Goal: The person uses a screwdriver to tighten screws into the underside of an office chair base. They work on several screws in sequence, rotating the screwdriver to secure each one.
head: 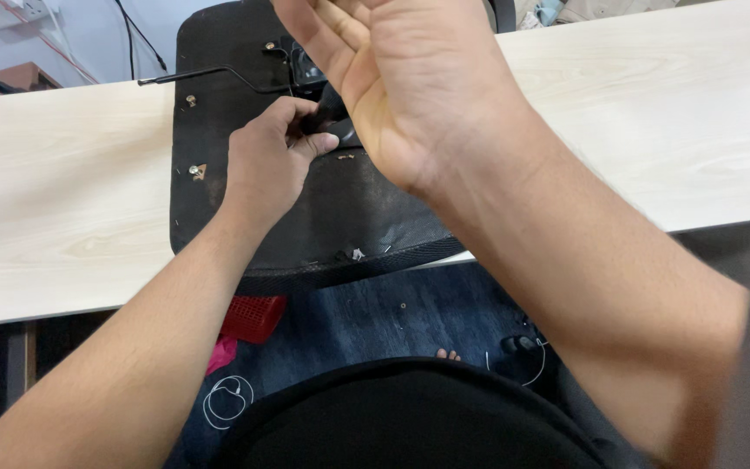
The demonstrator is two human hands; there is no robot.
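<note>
**Across the pale desk, an upturned chair seat under our hands**

On the light wood-grain table [62, 200] lies a black chair seat base [219, 95], underside up, its near edge hanging just over the table's front edge toward us. Its long axis runs away from us, from that overhanging edge toward the far side of the table. A thin black metal lever rod [206, 75] lies across its upper part, its free end pointing to our left and reaching just past the seat's left edge. Small brass-coloured screws [194, 170] sit along the left border of the seat.

Our left hand [264, 165] is curled tight, thumb and fingers pinched around a small dark part [327, 122] near the middle of the seat; what that part is we cannot tell. Our right hand [392, 78] is raised above the seat, palm toward us, fingers loose and holding nothing, and it hides the mechanism behind it.

Below the table edge we see a blue patterned rug [375, 317], a red perforated basket [253, 317] beside a pink scrap [221, 354], and a white loop of cord [229, 401]. At the far left corner, a white socket strip [10, 12] sits on the wall.
</note>
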